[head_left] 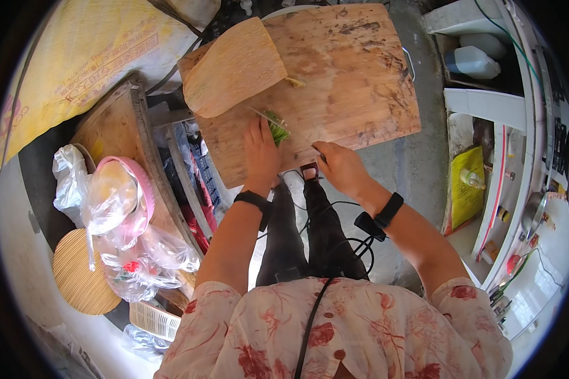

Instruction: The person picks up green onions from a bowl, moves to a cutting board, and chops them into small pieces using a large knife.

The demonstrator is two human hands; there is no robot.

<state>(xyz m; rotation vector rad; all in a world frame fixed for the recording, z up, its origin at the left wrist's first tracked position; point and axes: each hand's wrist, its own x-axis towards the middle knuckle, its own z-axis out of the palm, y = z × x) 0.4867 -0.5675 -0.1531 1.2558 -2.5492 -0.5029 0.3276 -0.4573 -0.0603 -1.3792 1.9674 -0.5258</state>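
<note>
A worn wooden cutting board [341,90] lies before me. On its near left part, my left hand [261,151] rests with its fingertips against a small bunch of chopped green vegetable [277,129]. My right hand [339,163], at the board's near edge, is closed around the dark handle of a knife. The knife's thin blade [269,118] reaches left and away over the greens; much of it is hard to make out. Beyond my left hand lies a large tan piece of squash or gourd [237,68], with a small yellowish scrap [295,82] beside its right end.
At left, a wooden table [140,118] holds a pink plastic basket [144,184] and clear plastic bags [109,208]. A round ribbed mat [83,272] is below them. White-tiled shelves [486,104] with a plastic jug [476,62] stand at right. Black cables hang near my legs.
</note>
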